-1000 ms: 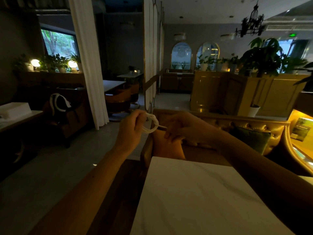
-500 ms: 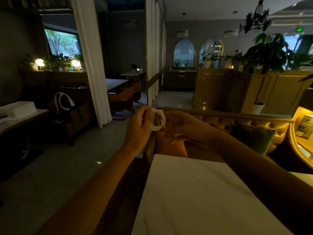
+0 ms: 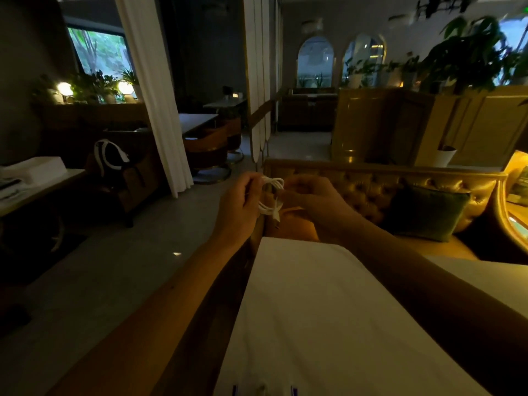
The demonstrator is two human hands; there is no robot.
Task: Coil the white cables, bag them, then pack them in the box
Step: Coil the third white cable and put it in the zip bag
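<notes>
A white cable point(image 3: 271, 195) is wound into a small coil held in the air between my two hands, beyond the far edge of the white table point(image 3: 328, 310). My left hand point(image 3: 240, 207) grips the coil's left side with closed fingers. My right hand point(image 3: 311, 198) pinches the coil's right side, and a short cable end with a plug hangs down below it. No bag or box shows on the table in front of me.
A tufted gold sofa point(image 3: 400, 190) with a dark green cushion point(image 3: 428, 212) stands behind the table. At far left a side table carries a white box point(image 3: 37, 170). A white curtain point(image 3: 154, 110) hangs over the grey floor. The room is dim.
The coil has grown from a single loop to several tighter loops. My right hand has closed in against the coil, and a plug end now dangles below it.
</notes>
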